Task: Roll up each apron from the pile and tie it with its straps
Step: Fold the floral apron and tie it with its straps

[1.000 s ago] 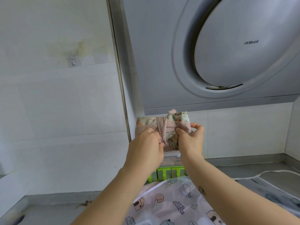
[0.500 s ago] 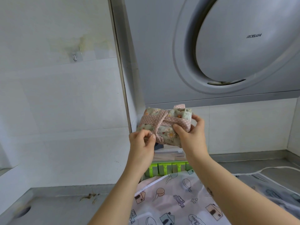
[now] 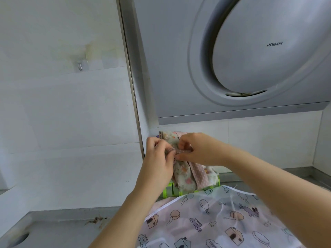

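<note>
Head view: dotted strap (image 3: 181, 150) is pinched by left grip (image 3: 157, 158) and right grip (image 3: 202, 151); floral apron roll (image 3: 184, 178) is judged soft, light, best held at strap.

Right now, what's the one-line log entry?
step: tying roll | left hand: pinches dotted strap | right hand: pinches dotted strap | floral apron: rolled, strap-wrapped

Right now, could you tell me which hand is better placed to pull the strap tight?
Probably the left hand: it pinches the dotted strap beside the rolled apron, free to draw away; the right hand, also pinching, lies across the roll.
</note>
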